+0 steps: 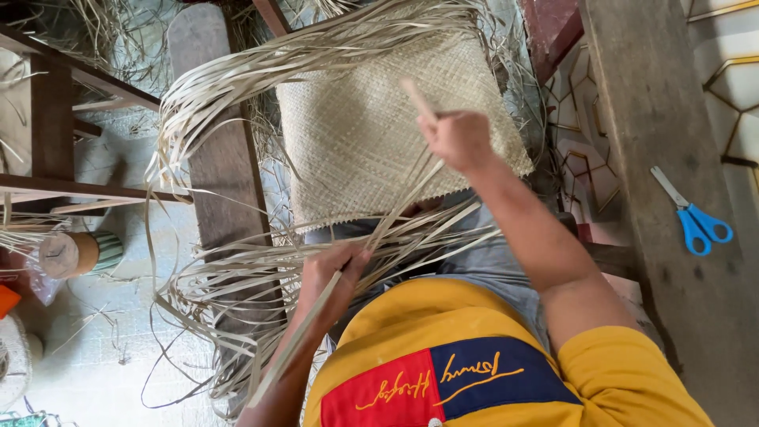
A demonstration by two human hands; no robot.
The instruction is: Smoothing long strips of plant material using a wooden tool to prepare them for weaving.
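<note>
Nearest the camera: yellow shirt with a red and navy chest panel [443, 383] bearing yellow script.

Left hand [332, 277], near centre: fingers curled shut around a bundle of pale flat dried-leaf strips [296, 336]. The strips pass through the fist, run down alongside the forearm, and fan out beyond the knuckles toward the far right.

Loose unwoven strip ends [229, 292] lie spread over the lap and a dark wooden plank [217, 170] at left.

Right hand [458, 141], farther off and right of centre: fingers closed in a fist on a thin pale wooden stick [417, 98] that juts out past the knuckles, over the mat. One long strip runs from under this hand back toward the left hand.

Pale woven square mat [371, 134] lies beneath the right hand, its near edge at the lap, long free strips arching off its far left corner.

Right, on a wooden bench [656, 119]: blue-handled scissors [692, 213], well apart from both hands.

Left edge: round green-striped container [79, 253] in clear plastic; label not legible.
</note>
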